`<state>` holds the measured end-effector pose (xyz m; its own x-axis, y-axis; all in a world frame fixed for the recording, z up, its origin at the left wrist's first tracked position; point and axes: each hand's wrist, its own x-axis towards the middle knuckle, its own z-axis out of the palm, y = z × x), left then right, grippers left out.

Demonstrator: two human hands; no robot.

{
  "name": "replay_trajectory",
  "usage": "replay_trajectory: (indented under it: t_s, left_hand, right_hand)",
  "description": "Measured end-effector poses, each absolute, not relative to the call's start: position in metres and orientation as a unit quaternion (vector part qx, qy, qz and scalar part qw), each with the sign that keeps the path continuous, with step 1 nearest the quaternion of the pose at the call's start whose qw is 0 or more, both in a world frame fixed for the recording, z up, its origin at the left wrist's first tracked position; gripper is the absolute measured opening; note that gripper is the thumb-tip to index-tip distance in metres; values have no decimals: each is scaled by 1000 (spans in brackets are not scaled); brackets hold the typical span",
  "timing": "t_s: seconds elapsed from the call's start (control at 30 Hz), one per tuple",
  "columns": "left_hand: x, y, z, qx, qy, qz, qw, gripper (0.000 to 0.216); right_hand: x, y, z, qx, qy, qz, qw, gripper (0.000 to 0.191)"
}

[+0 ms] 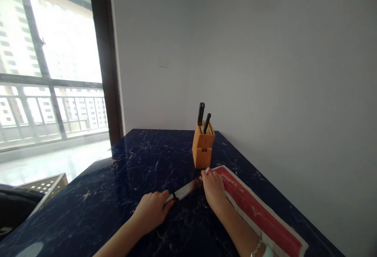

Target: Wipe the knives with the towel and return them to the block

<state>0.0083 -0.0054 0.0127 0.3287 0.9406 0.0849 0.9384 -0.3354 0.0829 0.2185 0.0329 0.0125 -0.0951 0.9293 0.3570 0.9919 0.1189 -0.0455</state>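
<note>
A kitchen knife (188, 188) lies across the space between my two hands, its blade pointing up and to the right. My left hand (153, 210) is closed around its handle, just behind a dark band. At the tip end, my right hand (213, 188) is closed on the near corner of a red and white cloth (253, 206), with a bit of red showing against the blade. The rest of that cloth stretches flat along the right side, partly under my right forearm. How the fingers meet the blade tip is hidden.
Just beyond my right hand stands a wooden knife block (203, 149) with two black-handled knives in it. The dark blue marble-patterned table (159, 151) runs to a grey wall on the right. A large window and a perforated crate (53, 188) are at the left.
</note>
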Motion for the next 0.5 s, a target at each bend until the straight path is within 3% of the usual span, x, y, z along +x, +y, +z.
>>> replay_trajectory:
  t_s: [0.5]
  left_hand:
    - [7, -2, 10, 793, 602, 90, -8, 47]
  right_hand:
    - [215, 29, 15, -650, -736, -118, 148, 28]
